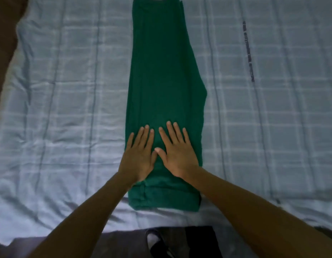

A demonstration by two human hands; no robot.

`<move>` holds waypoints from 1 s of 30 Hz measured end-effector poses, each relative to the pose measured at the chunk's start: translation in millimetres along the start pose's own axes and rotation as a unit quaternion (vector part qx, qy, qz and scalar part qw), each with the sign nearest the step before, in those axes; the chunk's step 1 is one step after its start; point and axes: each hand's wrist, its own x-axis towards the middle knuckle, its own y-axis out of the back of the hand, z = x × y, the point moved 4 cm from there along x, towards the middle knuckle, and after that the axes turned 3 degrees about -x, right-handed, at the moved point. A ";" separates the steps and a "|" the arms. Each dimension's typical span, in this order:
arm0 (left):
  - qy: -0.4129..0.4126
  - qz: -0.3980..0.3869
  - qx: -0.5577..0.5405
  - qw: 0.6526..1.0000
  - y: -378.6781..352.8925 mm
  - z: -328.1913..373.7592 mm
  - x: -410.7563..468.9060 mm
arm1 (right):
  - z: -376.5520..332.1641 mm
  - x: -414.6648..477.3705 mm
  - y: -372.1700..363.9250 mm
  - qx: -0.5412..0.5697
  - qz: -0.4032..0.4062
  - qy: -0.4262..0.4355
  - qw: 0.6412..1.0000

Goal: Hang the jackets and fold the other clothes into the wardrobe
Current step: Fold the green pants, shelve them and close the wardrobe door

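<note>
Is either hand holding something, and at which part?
Nothing is held. The left hand and right hand lie flat, fingers straight, on the near end of the green garment.

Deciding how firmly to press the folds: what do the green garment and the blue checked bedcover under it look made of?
The long green folded garment looks like soft matte knit, possibly cotton jersey: no sheen, thick banded hem. The pale blue checked bedcover looks like thin woven cotton: matte, finely wrinkled.

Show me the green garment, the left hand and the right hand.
green garment (165,71), head view, middle of the cloth.
left hand (139,159), head view, back of the hand.
right hand (177,157), head view, back of the hand.
</note>
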 end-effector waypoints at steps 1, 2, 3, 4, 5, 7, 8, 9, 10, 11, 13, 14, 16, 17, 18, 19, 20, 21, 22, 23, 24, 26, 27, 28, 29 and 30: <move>0.007 -0.010 0.001 1.000 -0.1 -0.9 -6.1 | 0.6 -1.3 -1.0 -0.012 -0.002 -0.006 1.000; 0.009 -0.015 -0.003 1.000 0.0 -0.6 -13.9 | 0.7 -2.1 0.1 -0.026 -0.012 -0.009 1.000; 0.003 -0.023 -0.013 1.000 -0.7 0.8 -23.6 | -0.2 -4.1 3.2 -0.033 -0.026 -0.009 0.999; -0.011 -0.032 -0.024 0.999 -0.6 3.3 -36.3 | -2.3 -9.1 8.1 -0.032 -0.034 -0.005 0.999; -0.030 -0.037 -0.030 0.998 -0.9 5.7 -51.5 | -5.6 -19.3 14.0 -0.023 -0.029 -0.001 0.999; -0.076 -0.021 -0.043 0.996 -4.7 8.5 -84.5 | -15.1 -53.8 22.2 -0.001 -0.001 0.015 1.000; -0.097 -0.013 -0.048 0.994 -7.4 9.4 -99.1 | -19.6 -73.5 21.8 0.005 0.011 0.025 1.000; -0.113 -0.008 -0.048 0.992 -10.9 9.8 -110.0 | -22.6 -91.5 16.8 0.004 0.013 0.035 0.999; -0.122 -0.002 -0.042 0.992 -14.6 9.5 -116.3 | -24.6 -106.8 9.9 -0.007 0.004 0.042 0.999; -0.121 -0.001 -0.036 0.992 -16.9 9.2 -119.0 | -24.9 -116.8 2.4 -0.027 -0.009 0.044 0.999; -0.110 0.005 -0.029 0.993 -18.5 10.9 -117.2 | -20.4 -127.0 -9.5 -0.062 -0.023 0.029 0.997; -0.110 0.012 -0.023 0.994 -18.4 12.8 -114.3 | -18.4 -128.6 -12.5 -0.070 -0.027 0.023 0.997; -0.115 0.022 -0.004 0.993 -19.0 17.0 -108.8 | -17.7 -128.9 -14.1 -0.073 -0.032 0.024 0.997; -0.116 0.028 0.009 0.993 -19.5 18.5 -106.4 | -17.8 -127.9 -13.4 -0.073 -0.028 0.029 0.996; -0.115 0.032 0.023 0.993 -20.6 19.4 -103.9 | -18.2 -127.0 -11.7 -0.074 -0.033 0.030 0.996; -0.112 0.036 0.036 0.992 -20.8 20.8 -101.3 | -17.9 -126.3 -9.2 -0.073 -0.035 0.029 0.996; -0.105 0.040 0.047 0.993 -17.8 23.6 -99.5 | -16.8 -126.8 -6.7 -0.071 -0.035 0.025 0.997; -0.095 0.039 0.058 0.993 -14.0 26.8 -98.2 | -15.1 -128.3 -4.6 -0.067 -0.032 0.020 0.997; -0.081 0.033 0.069 0.994 -10.1 30.0 -97.5 | -13.3 -130.8 -2.8 -0.064 -0.029 0.017 0.997; -0.066 0.027 0.075 0.995 -7.3 32.1 -96.1 | -10.9 -132.8 -2.7 -0.065 -0.023 0.019 0.997; -0.059 0.022 0.079 0.995 -3.3 33.1 -95.1 | -8.9 -134.3 -2.3 -0.070 -0.008 0.025 0.997; -0.069 0.020 0.070 0.995 7.8 33.9 -94.0 | -7.2 -136.4 0.0 -0.088 0.033 0.032 0.995; -0.076 0.018 0.055 0.995 13.2 33.6 -93.0 | -9.4 -137.5 4.2 -0.087 0.053 0.033 0.994; -0.080 0.007 0.034 0.996 18.5 32.6 -93.1 | -13.4 -138.4 10.5 -0.079 0.051 0.034 0.995; -0.084 -0.010 0.011 0.996 24.1 31.2 -92.5 | -17.3 -138.8 18.3 -0.066 0.042 0.033 0.996; -0.086 -0.044 -0.018 0.995 30.4 30.2 -91.7 | -19.6 -139.0 27.6 -0.050 0.024 0.027 0.998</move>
